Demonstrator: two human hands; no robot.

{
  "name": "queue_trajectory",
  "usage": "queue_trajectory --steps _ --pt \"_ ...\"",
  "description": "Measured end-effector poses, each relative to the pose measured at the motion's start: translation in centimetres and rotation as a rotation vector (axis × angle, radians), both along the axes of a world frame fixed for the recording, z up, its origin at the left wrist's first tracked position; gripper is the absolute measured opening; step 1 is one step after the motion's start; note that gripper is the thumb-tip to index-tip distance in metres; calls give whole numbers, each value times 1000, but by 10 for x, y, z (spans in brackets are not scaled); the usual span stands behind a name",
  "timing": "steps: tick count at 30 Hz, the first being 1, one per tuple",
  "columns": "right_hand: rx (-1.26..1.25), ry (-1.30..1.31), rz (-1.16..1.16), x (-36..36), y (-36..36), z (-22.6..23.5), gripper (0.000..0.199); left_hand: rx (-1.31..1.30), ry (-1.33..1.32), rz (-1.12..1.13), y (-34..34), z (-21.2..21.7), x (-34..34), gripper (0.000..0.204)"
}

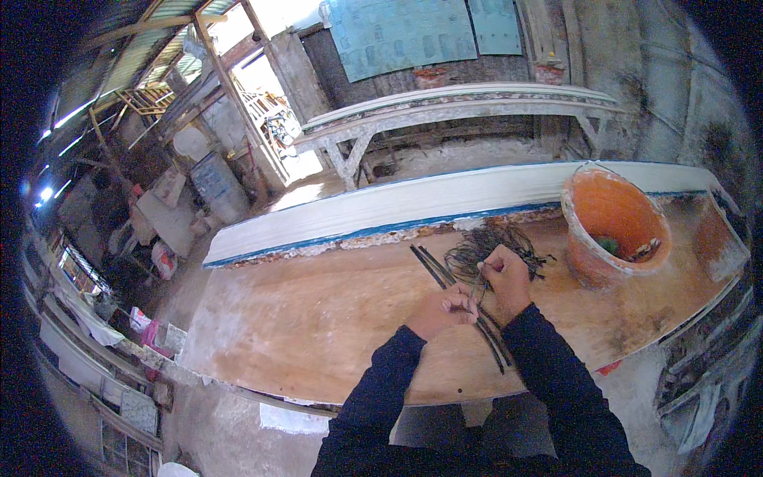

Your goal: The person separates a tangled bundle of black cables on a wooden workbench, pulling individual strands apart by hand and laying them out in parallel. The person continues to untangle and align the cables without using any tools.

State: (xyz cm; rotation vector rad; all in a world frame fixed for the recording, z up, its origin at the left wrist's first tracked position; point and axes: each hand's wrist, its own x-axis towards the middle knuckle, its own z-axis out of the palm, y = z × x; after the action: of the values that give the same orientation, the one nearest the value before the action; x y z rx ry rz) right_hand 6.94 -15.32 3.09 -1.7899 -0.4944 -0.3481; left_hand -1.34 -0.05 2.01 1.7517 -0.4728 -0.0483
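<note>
My left hand [445, 312] is closed in a pinch over a pair of thin black rods [493, 350] that lie slantwise on the wooden tabletop [318, 318]. Close by, to the right and slightly farther off, my right hand [509, 278] pinches too, thumb against forefinger. A thin dark strand [479, 288] seems to run between the two sets of fingertips; its ends are hidden. Just beyond my right hand lies a loose tangle of dark wire-like strands [485, 241], partly covered by that hand.
An orange bucket [576, 246] with a white-smeared rim stands at the right, a few things inside. Along the table's far side runs a long white moulding [381, 203] with blue edges. Behind it is a white-stained bench [445, 111]. A blue drum [218, 187] stands at left.
</note>
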Motion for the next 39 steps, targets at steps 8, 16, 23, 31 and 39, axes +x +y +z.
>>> queue_trajectory --steps 8,16,23,31,39 --pt "-99 -303 -187 4 -2 10 11 51 -39 -27 -12 8 -4 10" --pt "-79 -247 -147 8 -6 8 11 -96 -29 146 -12 8 -8 13" --pt "-32 -218 107 0 -13 24 9 -267 115 836 12 17 -4 8" --pt "-165 -241 909 -42 12 13 16 -144 -207 1157 32 9 6 8" --pt "-295 -332 911 -45 13 20 9 -142 -190 1089 31 -4 9 8"
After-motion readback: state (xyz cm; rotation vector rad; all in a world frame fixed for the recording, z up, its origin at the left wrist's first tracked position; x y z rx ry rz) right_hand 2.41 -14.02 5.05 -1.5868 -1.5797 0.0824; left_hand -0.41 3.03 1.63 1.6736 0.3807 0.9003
